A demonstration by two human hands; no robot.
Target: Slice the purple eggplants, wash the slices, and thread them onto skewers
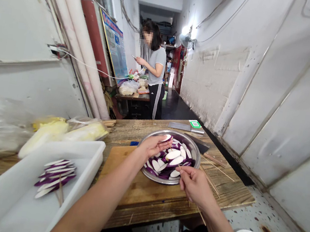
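A round metal bowl (198,154) full of purple-skinned, white-fleshed eggplant slices (176,161) sits on the wooden table. Over its left side, my left hand (152,145) holds one eggplant slice (166,137) at the fingertips. My right hand (195,183) is at the bowl's near right edge, pinching a thin bamboo skewer (201,215) whose tip points toward the slices. Skewered eggplant slices (57,177) lie in a white plastic tray (97,154) on the left, their sticks pointing toward me.
A wooden cutting board (114,164) lies under the bowl's left side. Loose skewers (211,183), a dark-bladed knife (199,143) and a cleaver (179,126) lie around the bowl. Plastic bags (49,134) sit behind the tray. A person (157,65) stands beyond the table, holding a phone.
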